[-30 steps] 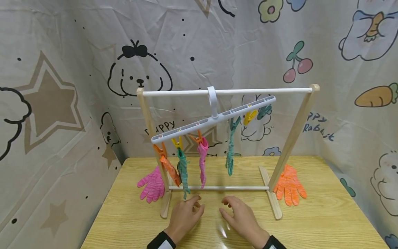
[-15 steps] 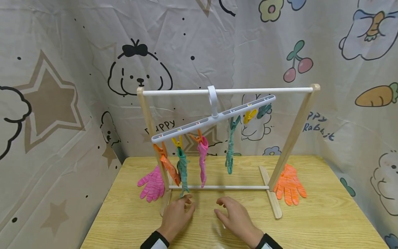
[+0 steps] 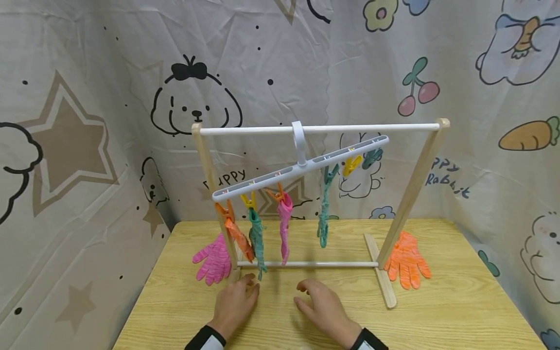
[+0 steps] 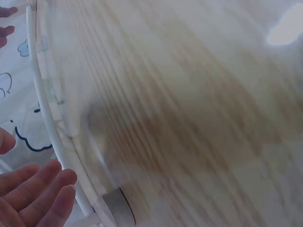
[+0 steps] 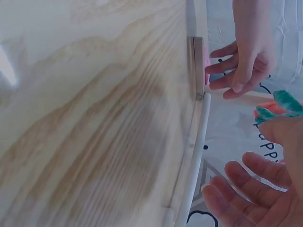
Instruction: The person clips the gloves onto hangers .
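My left hand (image 3: 234, 304), fingers loosely bent and holding nothing, hovers low over the table before the rack's left foot, near a pink glove (image 3: 213, 262) lying flat. To its right my right hand (image 3: 325, 306) is likewise relaxed, with nothing in it. In the right wrist view the left hand (image 5: 248, 66) overlaps the pink glove's edge. A grey clip hanger (image 3: 301, 168) hooks over the rack's top bar, its left end tilted down. Clipped to it hang an orange glove (image 3: 239, 239), a teal glove (image 3: 257, 238), a pink one (image 3: 285, 231) and another teal one (image 3: 324, 214).
The wooden rack (image 3: 403, 204) stands on the table (image 3: 455, 291), with a white lower bar (image 3: 306, 264) near the hands. An orange glove (image 3: 407, 262) lies beyond its right foot. A yellow clip (image 3: 352, 166) and a teal clip (image 3: 373, 158) hold nothing. A patterned curtain (image 3: 280, 63) hangs behind.
Both hands have moved left over the table, the left hand farther, passing below the hanging teal glove toward the flat pink glove. The hanger and the flat gloves have stayed in place.
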`<state>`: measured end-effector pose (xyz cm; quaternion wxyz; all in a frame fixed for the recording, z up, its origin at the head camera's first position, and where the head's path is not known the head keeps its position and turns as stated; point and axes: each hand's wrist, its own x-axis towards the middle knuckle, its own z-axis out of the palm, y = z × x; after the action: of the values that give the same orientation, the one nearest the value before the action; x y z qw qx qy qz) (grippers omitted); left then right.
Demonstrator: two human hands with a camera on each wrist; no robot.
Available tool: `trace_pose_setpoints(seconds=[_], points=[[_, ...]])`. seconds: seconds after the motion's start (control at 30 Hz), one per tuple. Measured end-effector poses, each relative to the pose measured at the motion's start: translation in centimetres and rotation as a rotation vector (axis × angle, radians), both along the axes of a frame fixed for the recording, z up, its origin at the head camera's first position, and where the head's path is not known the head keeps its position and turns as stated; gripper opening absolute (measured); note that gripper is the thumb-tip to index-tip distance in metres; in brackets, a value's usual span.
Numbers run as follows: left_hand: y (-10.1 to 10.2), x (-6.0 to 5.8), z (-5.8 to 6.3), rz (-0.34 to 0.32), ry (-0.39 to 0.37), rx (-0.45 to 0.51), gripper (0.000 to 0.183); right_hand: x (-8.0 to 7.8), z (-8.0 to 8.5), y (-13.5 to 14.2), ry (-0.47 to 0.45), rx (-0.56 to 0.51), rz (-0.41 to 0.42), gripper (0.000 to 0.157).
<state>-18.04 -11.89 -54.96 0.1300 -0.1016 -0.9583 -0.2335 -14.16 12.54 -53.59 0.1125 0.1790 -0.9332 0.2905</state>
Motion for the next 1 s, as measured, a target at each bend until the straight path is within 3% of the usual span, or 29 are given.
trace_pose_setpoints(seconds=[0.27, 0.43, 0.63, 0.77, 1.0], points=[[-1.3, -1.0, -0.1, 0.041, 0.034, -0.003, 0.024, -0.1, -0.1, -0.9, -0.032, 0.014, 0.059, 0.02], [-2.3, -1.8, 0.0, 0.07, 0.072, 0.003, 0.007, -0.1, -0.5, -1.4, -0.027, 0.029, 0.073, 0.019], [-3.7, -2.9, -0.1, 0.092, 0.085, 0.04, 0.008, -0.1, -0.6, -1.9, -0.042, 0.041, 0.085, 0.02], [-4.7, -3.7, -0.1, 0.1, 0.065, 0.037, 0.013, 0.1, -0.6, -2.1, -0.045, 0.035, 0.099, 0.02], [-5.9, -4.9, -0.1, 0.118, 0.098, -0.007, 0.034, 0.0, -0.6, -2.3, -0.061, 0.037, 0.114, 0.021]])
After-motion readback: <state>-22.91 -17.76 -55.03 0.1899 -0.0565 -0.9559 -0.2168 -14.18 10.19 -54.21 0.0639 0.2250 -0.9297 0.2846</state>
